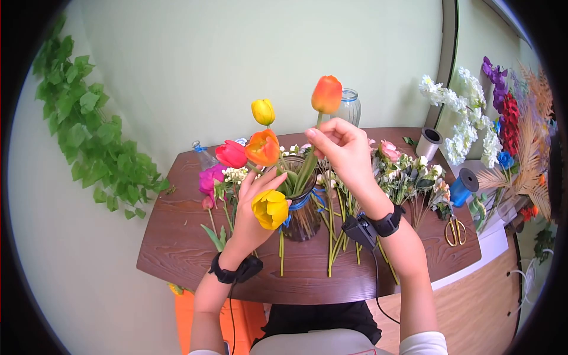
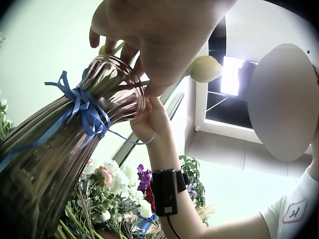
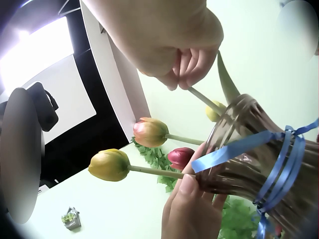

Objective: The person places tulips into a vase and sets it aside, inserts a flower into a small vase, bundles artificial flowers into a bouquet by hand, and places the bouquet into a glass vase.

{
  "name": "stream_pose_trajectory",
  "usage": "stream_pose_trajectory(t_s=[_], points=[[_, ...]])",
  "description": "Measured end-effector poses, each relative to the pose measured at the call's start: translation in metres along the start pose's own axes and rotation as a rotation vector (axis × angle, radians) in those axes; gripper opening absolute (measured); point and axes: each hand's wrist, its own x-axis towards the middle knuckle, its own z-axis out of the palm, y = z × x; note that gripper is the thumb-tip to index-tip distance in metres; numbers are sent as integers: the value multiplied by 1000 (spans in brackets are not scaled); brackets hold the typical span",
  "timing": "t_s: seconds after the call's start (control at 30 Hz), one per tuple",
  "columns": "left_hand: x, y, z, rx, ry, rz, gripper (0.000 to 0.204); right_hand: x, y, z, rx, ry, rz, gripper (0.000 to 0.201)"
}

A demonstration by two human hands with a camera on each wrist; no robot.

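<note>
A ribbed glass vase (image 1: 305, 223) stands near the table's middle, a blue ribbon (image 2: 89, 112) tied round its neck. My right hand (image 1: 348, 155) pinches the stem of an orange tulip (image 1: 327, 94) between thumb and fingers, just above the vase mouth. The stem's lower part runs down into the vase with a long green leaf (image 3: 227, 79). At the rim, my left hand (image 1: 248, 216) holds the vase, its thumb (image 3: 188, 185) against the glass beside a tulip stem. Around that hand stand two yellow tulips (image 1: 270, 209), a pink-red tulip (image 1: 231, 154) and an orange-yellow tulip (image 1: 262, 148).
Loose pink and white flowers (image 1: 390, 154) lie right of the vase, their stems toward the front edge. Ribbon spools (image 1: 463, 187) and scissors (image 1: 455, 231) sit at the right. A clear glass vase (image 1: 349, 105) stands behind; magenta flowers (image 1: 210, 178) lie left.
</note>
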Motion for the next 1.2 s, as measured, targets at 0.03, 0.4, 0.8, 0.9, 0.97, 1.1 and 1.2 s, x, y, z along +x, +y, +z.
stream_pose_trajectory(t_s=[0.03,0.4,0.8,0.9,0.97,1.1,1.2], points=[[0,0,0,1,0,1,45,2,0,2,10,-8,-8,14],[0,1,-1,3,-1,-2,45,-10,27,-5,-74,141,-53,17],[1,3,-1,-13,35,7,42,-9,30,-8,-218,63,-172,18],[1,5,-2,-12,36,-9,42,-10,31,-9,-212,59,-148,18],[1,5,-2,-12,35,-12,42,-10,32,-10,-201,63,-150,18],[1,4,-1,-28,33,-11,42,-12,32,-11,-218,34,-128,17],[-1,3,-2,-18,37,-16,43,-15,28,-11,-224,15,-112,17]])
